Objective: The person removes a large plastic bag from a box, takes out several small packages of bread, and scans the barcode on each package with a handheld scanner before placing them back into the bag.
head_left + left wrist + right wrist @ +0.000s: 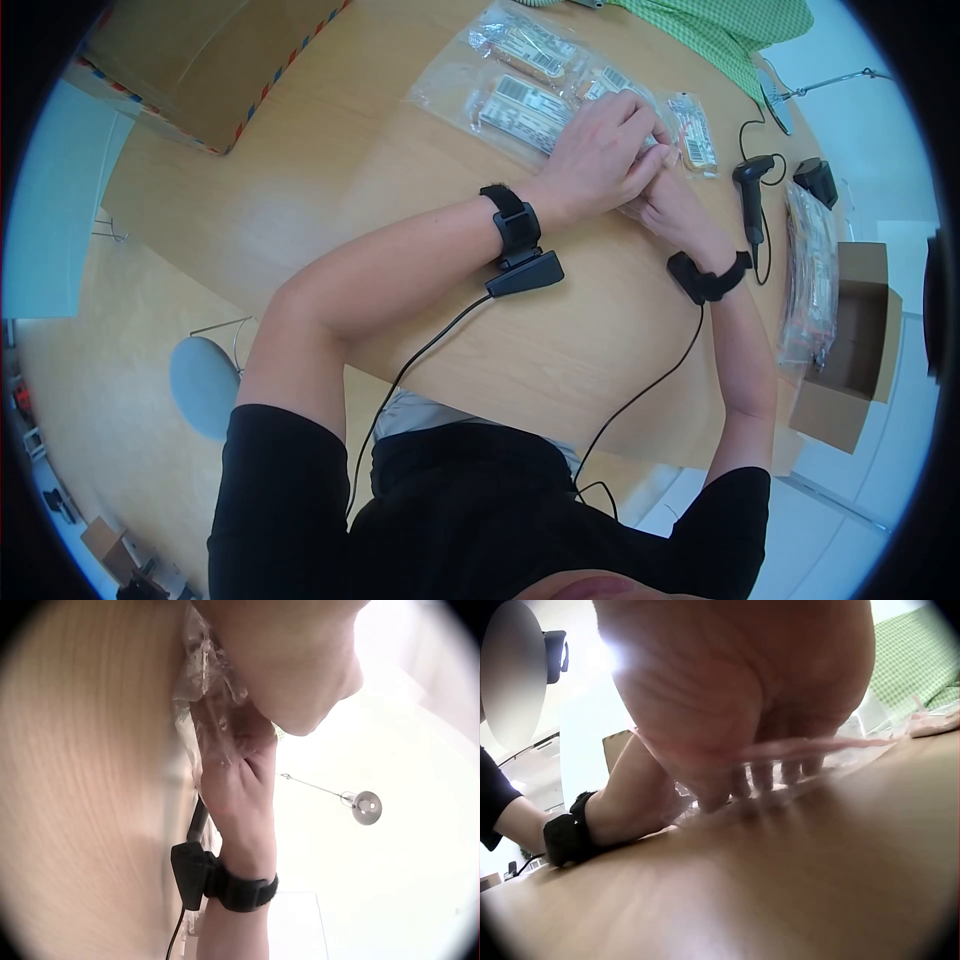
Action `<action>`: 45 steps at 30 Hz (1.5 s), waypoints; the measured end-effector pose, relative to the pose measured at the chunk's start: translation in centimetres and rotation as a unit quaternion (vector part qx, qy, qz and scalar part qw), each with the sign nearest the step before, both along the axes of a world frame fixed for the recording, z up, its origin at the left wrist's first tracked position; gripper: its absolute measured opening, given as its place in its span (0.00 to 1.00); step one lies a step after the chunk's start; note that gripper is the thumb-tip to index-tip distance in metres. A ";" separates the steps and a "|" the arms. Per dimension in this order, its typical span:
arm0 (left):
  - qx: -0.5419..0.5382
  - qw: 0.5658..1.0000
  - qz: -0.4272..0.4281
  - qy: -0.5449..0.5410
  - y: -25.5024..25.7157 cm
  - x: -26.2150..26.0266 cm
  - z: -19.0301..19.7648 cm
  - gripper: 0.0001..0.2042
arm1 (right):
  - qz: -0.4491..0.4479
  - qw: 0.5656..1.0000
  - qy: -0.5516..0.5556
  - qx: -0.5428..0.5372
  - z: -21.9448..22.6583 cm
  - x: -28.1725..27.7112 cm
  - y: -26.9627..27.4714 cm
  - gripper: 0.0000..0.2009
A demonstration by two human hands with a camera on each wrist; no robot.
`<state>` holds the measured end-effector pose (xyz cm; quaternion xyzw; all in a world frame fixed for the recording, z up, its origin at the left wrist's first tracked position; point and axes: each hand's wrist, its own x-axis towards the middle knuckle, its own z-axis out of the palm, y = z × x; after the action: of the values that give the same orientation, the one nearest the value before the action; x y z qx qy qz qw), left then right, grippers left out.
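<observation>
Several clear plastic packets with barcode labels lie spread at the far side of the wooden table. My left hand lies on top of one packet with its fingers curled over the edge. My right hand sits just under and beside the left, mostly covered by it. In the right wrist view the right hand's fingers curl under the thin edge of the packet and grip it. The left hand shows there close beside them.
A black barcode scanner with its cable lies right of the hands. Beyond it are a stack of packets and an open cardboard box. Another cardboard box stands far left, and a green checked cloth at the far edge.
</observation>
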<state>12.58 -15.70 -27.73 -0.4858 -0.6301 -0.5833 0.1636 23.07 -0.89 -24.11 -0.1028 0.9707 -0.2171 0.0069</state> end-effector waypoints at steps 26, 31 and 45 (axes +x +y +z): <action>-0.173 0.983 -0.056 -0.032 0.1 -0.3 -1.1 0.12 | -0.263 0.951 0.113 -0.121 -0.6 2.0 9.0 0.31; -0.256 0.965 -0.061 -0.006 -0.1 -0.4 -1.4 0.15 | -0.244 0.966 0.086 0.021 -2.6 3.4 12.5 0.41; -0.244 0.968 -0.058 0.025 -0.3 0.0 -0.8 0.20 | -0.330 0.938 0.066 -0.085 -0.1 6.0 10.1 0.26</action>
<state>12.59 -15.96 -28.51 -0.5613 -0.7196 -0.4083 0.0212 29.03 9.21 -24.16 0.2094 0.9262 -0.2817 -0.1378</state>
